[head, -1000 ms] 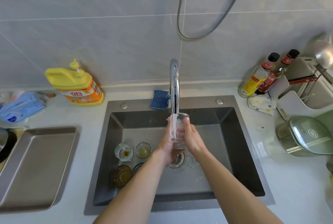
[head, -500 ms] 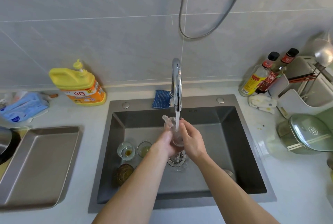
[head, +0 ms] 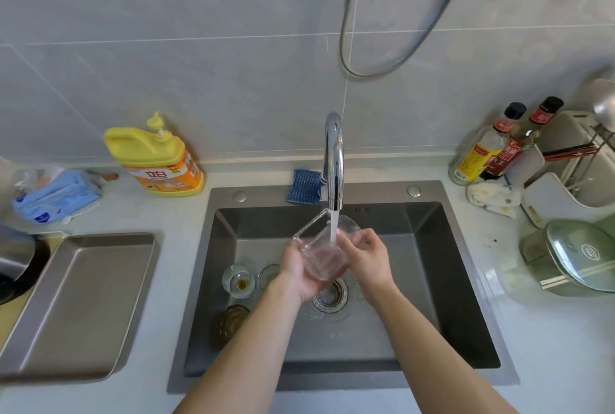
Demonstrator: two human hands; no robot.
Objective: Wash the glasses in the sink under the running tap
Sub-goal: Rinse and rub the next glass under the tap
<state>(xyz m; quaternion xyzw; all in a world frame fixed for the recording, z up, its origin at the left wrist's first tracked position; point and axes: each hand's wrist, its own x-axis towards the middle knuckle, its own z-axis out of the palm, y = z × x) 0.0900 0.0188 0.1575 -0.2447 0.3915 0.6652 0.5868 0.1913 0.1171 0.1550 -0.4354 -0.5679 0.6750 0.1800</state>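
So the rinse step is happening right now. The left hand (head: 298, 272) is cupping a clear glass (head: 321, 255) from underneath, fingers curling round its base, and the right hand (head: 367, 259) is pinching it near the rim on the other side. Both hands are gripping the same glass. It's sitting over the middle of the sink (head: 332, 382), just above the drain (head: 329, 295), tilting with its mouth toward the tap (head: 333, 154), and the stream (head: 333, 230) is running straight into it.

Three more glasses (head: 239, 281) are standing on the sink floor to the left, and at least one is showing yellowish dregs, so I'd say the job is only getting started.

Next move, my guess: turning the glass so water reaches every side, tipping it out, then parking it somewhere on the tabletop (head: 149, 214), maybe on the tray (head: 83, 297). Wet glass is slippery, so a firm grip matters.
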